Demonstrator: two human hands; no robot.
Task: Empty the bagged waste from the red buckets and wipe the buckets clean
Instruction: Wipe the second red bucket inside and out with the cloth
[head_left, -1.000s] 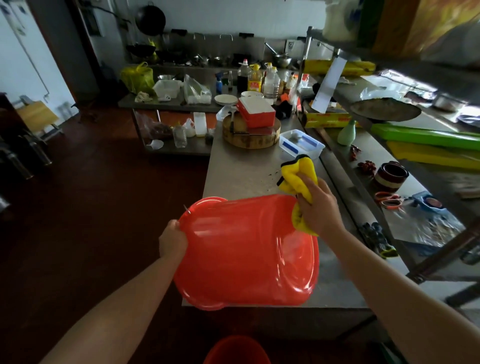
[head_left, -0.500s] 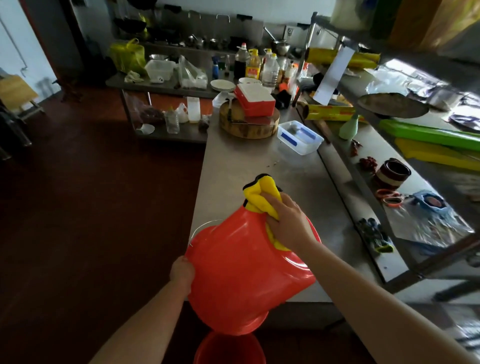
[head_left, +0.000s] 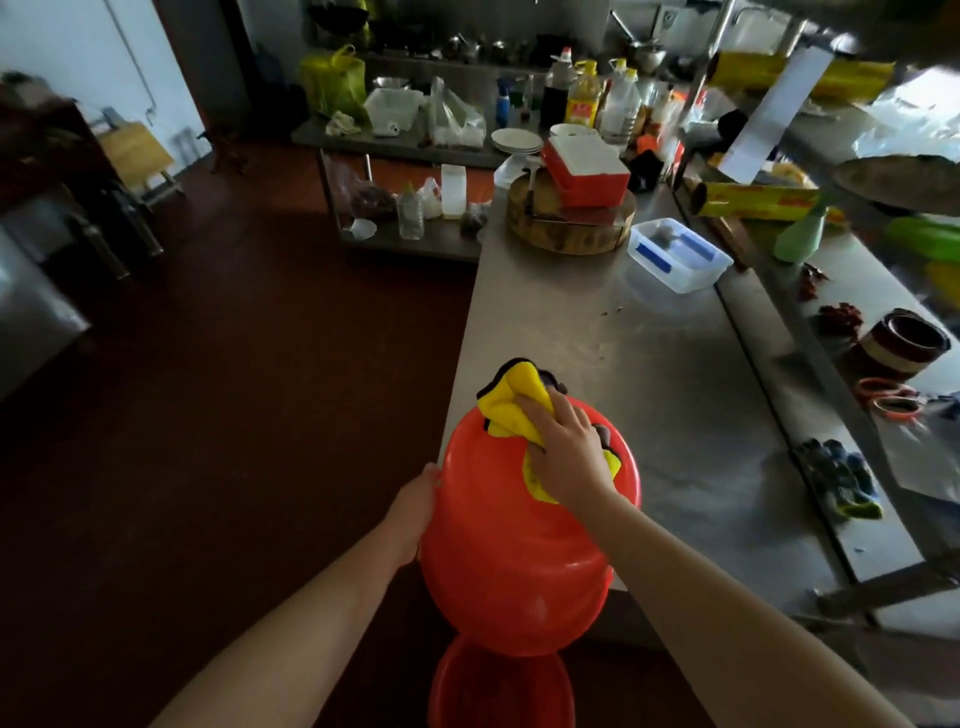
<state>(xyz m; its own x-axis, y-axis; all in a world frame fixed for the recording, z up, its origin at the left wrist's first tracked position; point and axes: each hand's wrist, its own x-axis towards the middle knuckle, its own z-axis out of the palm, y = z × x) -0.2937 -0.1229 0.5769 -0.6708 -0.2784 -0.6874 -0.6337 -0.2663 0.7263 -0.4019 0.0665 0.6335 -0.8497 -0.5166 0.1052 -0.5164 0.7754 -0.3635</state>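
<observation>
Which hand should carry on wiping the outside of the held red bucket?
Right. The right hand already presses the yellow cloth against the red bucket, while the left hand grips its side, steadying it against the steel table edge.

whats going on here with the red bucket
A person is wiping a red bucket held at the edge of a steel counter. The left hand steadies its side, and the right hand presses a yellow cloth against its upper surface. A second red bucket sits on the floor below.
</observation>
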